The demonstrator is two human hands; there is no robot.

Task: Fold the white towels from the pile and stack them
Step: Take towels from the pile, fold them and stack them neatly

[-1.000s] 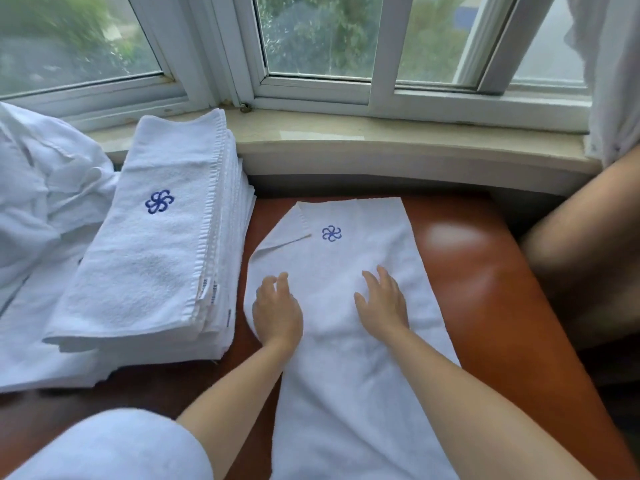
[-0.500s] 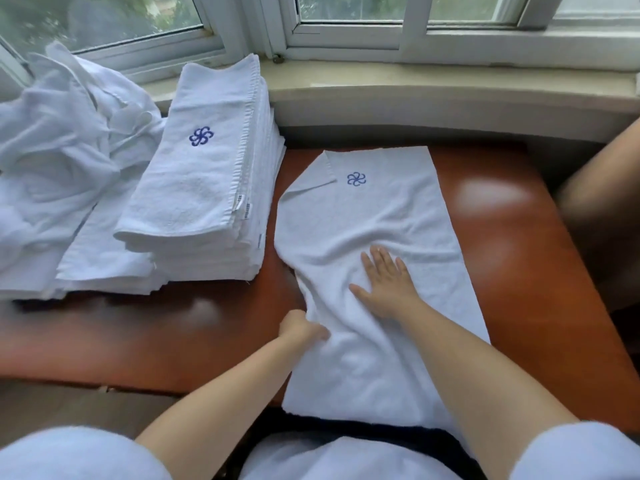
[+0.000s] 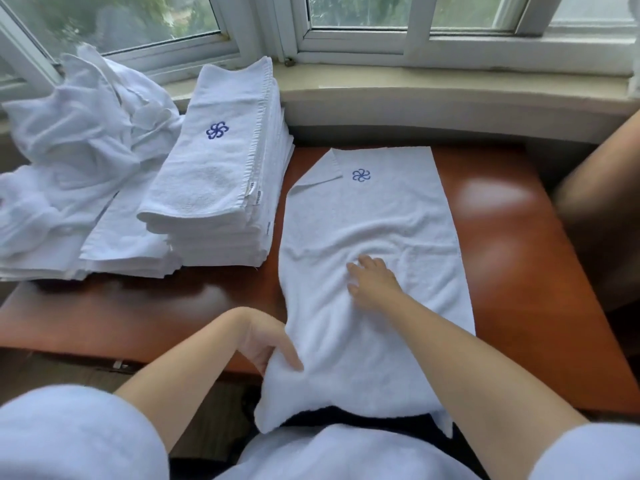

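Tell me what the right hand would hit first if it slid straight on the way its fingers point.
The right hand lies on the spread towel, fingers pointing away toward the window. Sliding on, it would probably meet the wrinkle ridge just ahead, then the blue flower logo.

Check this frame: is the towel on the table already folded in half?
No. The towel lies stretched lengthwise on the table, its near end hanging over the edge.
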